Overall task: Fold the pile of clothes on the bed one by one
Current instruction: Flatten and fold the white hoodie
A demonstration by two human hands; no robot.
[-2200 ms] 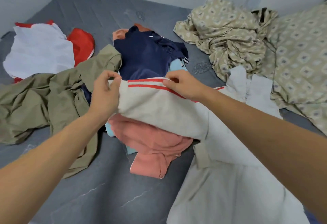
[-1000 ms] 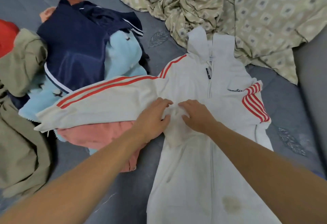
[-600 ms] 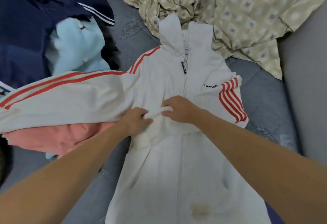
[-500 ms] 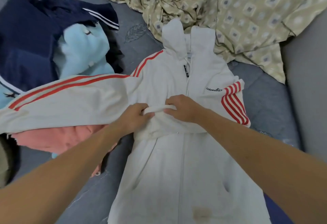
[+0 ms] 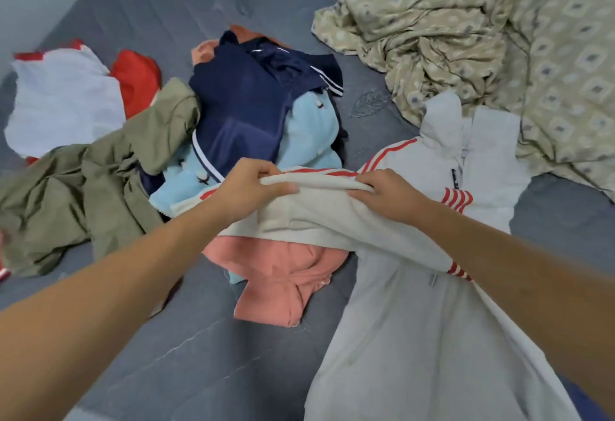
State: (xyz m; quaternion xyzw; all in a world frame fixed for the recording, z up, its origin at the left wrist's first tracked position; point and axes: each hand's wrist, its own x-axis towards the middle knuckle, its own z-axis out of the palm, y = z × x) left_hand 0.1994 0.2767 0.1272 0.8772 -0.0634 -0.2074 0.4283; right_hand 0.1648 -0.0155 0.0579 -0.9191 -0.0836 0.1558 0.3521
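Left hand [image 5: 248, 189] fingers [image 5: 279, 187] curled over a bunched fold of the hoodie [image 5: 432, 320]; right hand [image 5: 382, 196] pinches the same fold just beside it. Fold raised over the pile [image 5: 259, 127]; hoodie body flat on the bed [image 5: 186, 364], hood toward the sheet [image 5: 499, 37].

Risks, as judged:
- Striped sleeve lies across the pink top [image 5: 279, 274]; pulling may drag it along.
- Grips sit close together, so loose cloth may sag and crease.

both forearms are bare, with no sleeves reaching the hands [image 5: 248, 189].
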